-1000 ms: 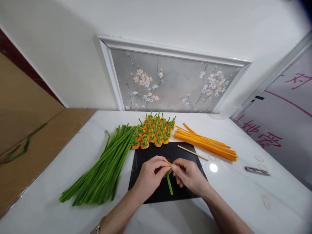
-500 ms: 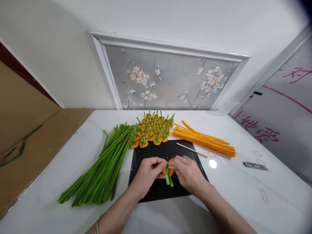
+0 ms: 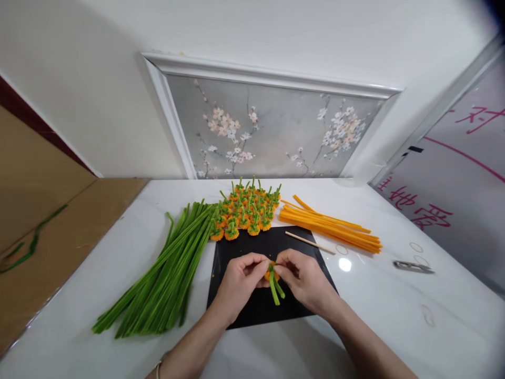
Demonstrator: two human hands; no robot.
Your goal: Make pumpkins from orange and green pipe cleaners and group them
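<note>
Orange piece (image 3: 269,276), small & fuzzy, w/ two green tails (image 3: 274,290) pointing twd the wearer: held up b/w both hands, approx. over the middle of the black mat (image 3: 252,316) on the worktop (image 3: 379,310). L hand (image 3: 240,281): fingers pinched closed on the L side of it. R hand (image 3: 307,279): fingers likewise pinched in on the R side, near the top; exact contact pt too small to tell.

Best approach, as a judgement: steady w/ L, bend & tuck w/ R. Grip the green close to the base, not far down the tails, for max. control. Prob. a bendy core under the fuzz, so short, firm turns; no yanking, esp. w/ risk of crushing the orange rim. Press snug, then check for gaps & sharp ends. Hold both tails apart while working, to avoid a tangle.

For ref., compare w/ the similar pcs (image 3: 231,231) just beyond the mat: green collar close on the orange, stem up. Leave the stick (image 3: 310,243) & snips (image 3: 412,267) be, both well off the fingers, unless needed for shaping or a trim.
</note>
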